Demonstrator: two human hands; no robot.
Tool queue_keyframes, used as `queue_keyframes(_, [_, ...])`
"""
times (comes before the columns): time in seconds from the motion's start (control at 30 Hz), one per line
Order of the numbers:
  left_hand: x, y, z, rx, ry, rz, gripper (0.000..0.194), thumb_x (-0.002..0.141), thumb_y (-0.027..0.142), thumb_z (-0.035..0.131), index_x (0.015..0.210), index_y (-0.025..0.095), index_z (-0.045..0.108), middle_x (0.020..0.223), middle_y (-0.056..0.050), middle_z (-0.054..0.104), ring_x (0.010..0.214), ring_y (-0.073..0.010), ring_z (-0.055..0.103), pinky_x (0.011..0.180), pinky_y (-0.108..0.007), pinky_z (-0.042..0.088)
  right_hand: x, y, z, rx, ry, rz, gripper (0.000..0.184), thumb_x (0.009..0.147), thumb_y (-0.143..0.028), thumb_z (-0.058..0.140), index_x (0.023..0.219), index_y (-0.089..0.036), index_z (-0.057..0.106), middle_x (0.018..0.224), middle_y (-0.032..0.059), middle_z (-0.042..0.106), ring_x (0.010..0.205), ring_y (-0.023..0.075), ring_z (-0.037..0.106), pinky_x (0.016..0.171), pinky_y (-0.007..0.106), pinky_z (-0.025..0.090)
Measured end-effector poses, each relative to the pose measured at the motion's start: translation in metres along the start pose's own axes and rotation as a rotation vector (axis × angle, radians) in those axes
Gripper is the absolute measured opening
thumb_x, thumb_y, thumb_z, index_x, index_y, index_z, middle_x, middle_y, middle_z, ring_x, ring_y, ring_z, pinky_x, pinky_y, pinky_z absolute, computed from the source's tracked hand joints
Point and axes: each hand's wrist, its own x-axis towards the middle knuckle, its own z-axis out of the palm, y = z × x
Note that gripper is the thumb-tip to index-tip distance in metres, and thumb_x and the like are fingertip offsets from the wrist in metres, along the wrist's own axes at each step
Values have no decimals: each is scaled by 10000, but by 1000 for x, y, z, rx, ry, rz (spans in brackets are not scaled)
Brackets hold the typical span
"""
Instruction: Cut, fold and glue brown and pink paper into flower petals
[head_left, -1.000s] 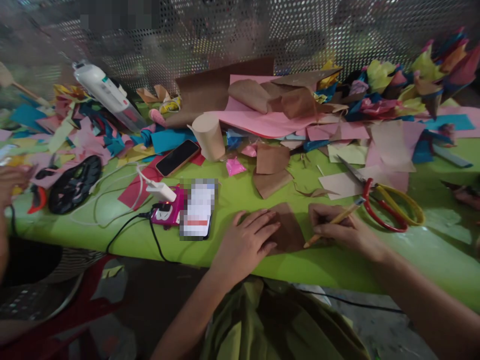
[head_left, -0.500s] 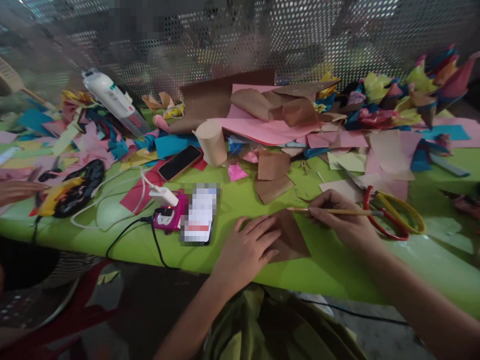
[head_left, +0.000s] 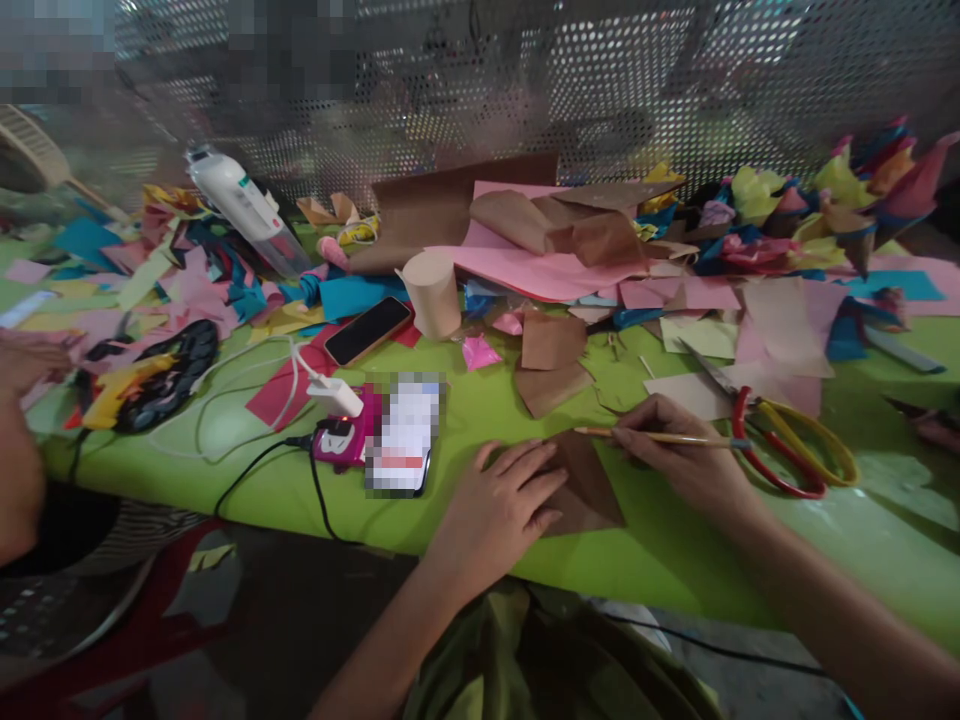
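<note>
My left hand (head_left: 495,510) lies flat on a piece of brown paper (head_left: 592,490), fingers stretched out and slightly apart, covering its left part. Between the thumb and fingers of my right hand (head_left: 660,450) is a thin, pencil-like wooden stick (head_left: 697,440); whether it is a pencil I cannot tell. It lies nearly level, its narrow end pointing left above the paper's upper edge. Just right of that hand are scissors (head_left: 784,450) with red and yellow handles, blades pointing up and left. Smaller brown paper pieces (head_left: 553,340) lie beyond the paper.
A phone (head_left: 405,440) with a lit screen rests against a pink power strip (head_left: 349,440) with cables. Behind are a dark phone (head_left: 367,330), a paper roll (head_left: 431,295), a white bottle (head_left: 244,210) and piled coloured paper. Another person's hand (head_left: 30,365) is at far left, near a yellow glue gun (head_left: 124,390).
The view has shifted slightly, so everything sits a little lower and to the right. The other person's arm at left shows more. My hands keep nearly the same pose.
</note>
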Motion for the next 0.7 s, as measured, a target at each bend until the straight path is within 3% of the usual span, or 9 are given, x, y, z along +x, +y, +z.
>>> queue_keyframes(0.43, [1,0,-2,23,-27,-3,352,992,356,592,1328,253,609,1501,-26,565,1345,-214,539,1104,-458,413,-10,-5,-8,41,-136,38,309,786,-467,701,646,-222,575,584,1,580,523,140,483,479,267,353])
queue_keyframes(0.7, [2,1,-4,17,-24,2,359,1000,370,573,1340,257,600,1491,-33,574,1341,-214,543,1098,-451,413,-16,-17,-10,69,-327,108,266,736,-418,687,610,-229,548,522,-11,544,483,139,440,450,270,301])
